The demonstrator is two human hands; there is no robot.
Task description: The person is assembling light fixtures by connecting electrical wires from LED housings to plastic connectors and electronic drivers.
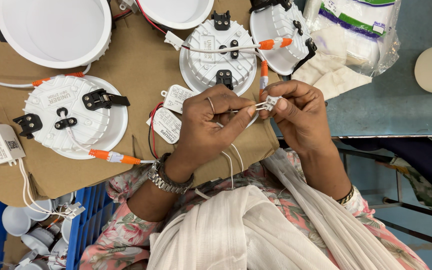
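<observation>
A sheet of brown cardboard [141, 65] is covering the bench [401, 100], and round white downlight housings are lying across it. One housing [76, 116] is resting back-up at the left with its black spring clips showing; another [219, 56] is sitting back-up just above the hands, and a white lead with orange sleeves [275, 43] is running from it toward a third housing [281, 30] at the top right. Two small white driver boxes [172, 111] are lying just beside the left hand, with red and black wires curling off them.

The left hand [203, 130] is pinching thin white wires [236, 160] between thumb and forefinger, its fingers narrowed onto them near their stripped ends. The right hand [298, 117] is gripping a small white plug connector [272, 103] at its fingertips, fingers closed around its body. The connector is hovering above the cardboard's front edge, between the two hands, and the wire ends are touching or just entering its face; whether they are seated cannot be told.

Doing this well seems to depend on keeping the connector steady and square to the wires, holding the wires close to their tips so they are not bending, and feeding each into its own slot. The slack trailing over the lap should be staying loose, so nothing is tugging the joint.
</observation>
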